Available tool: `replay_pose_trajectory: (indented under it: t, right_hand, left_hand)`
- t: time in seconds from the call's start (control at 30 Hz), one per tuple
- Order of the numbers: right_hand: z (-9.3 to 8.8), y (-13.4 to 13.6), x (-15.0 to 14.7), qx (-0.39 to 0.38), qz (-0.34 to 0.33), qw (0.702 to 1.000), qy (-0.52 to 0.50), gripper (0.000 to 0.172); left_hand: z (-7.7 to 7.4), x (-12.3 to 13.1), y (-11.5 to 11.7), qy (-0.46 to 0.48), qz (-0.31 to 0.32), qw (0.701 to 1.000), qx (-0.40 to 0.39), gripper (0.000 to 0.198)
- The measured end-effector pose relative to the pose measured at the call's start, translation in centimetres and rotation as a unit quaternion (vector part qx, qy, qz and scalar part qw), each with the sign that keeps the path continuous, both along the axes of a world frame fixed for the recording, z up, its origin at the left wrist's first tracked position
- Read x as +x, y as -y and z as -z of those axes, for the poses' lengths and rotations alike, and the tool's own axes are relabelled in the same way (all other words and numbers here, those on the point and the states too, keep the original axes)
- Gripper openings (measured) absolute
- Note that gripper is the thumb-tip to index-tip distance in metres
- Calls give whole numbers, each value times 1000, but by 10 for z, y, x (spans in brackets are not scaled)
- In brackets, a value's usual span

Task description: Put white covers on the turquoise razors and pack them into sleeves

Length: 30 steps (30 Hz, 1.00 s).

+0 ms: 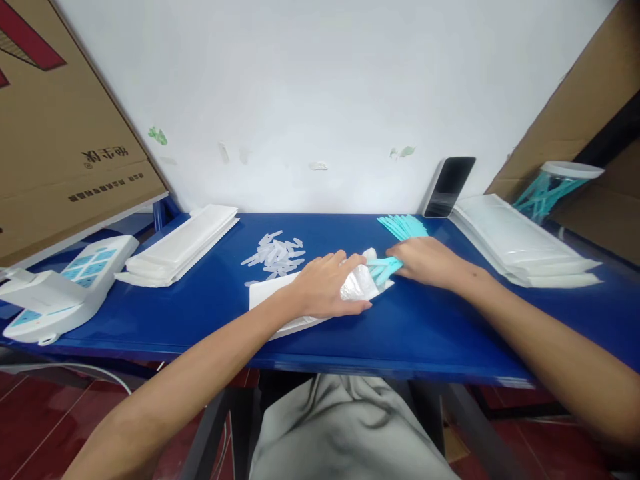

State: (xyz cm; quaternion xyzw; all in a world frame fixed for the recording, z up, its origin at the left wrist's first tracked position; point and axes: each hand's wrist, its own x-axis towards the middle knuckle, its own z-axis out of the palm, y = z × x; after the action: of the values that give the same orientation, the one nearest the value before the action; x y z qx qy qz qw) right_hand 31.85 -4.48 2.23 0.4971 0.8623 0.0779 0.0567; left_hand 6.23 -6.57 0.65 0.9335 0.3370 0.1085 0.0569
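Several teal sticks (385,269), pinched in my right hand (425,259), meet the pouch (360,285) my left hand (326,287) clamps; steadiness seems needed next.

My feed comes in bright and even, paling the white wall (320,87) beyond the left hand (325,285) and right hand (425,259); I can't tell where the source sits. Glints catch the crinkled wrapper (356,287) under the left hand, and a faint sheen lies on the blue tabletop (425,327) below the right. Lower still, the red floor (40,420) turns dim. My wide lens tilts the cardboard box (50,133) far left of the left hand, and fine edges look soft.
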Motion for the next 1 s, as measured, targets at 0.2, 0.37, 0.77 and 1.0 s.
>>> replay_pose_trajectory:
  t: [0.2,0.37,0.77,1.0]
  right_hand:
    - [-1,6,-8,47,37,998,28,21]
    - [1,14,-21,76,0,996,48,17]
    - [-6,28,-31,45,-52,995,71,16]
    - [-10,34,-32,3,-80,997,8,17]
  left_hand:
    - [1,-5,-3,42,32,998,-24,66]
    - [3,-6,-3,60,43,997,-34,60]
    - [-9,1,-5,114,-47,968,-219,95]
    - [-13,7,-7,82,-71,963,-248,94]
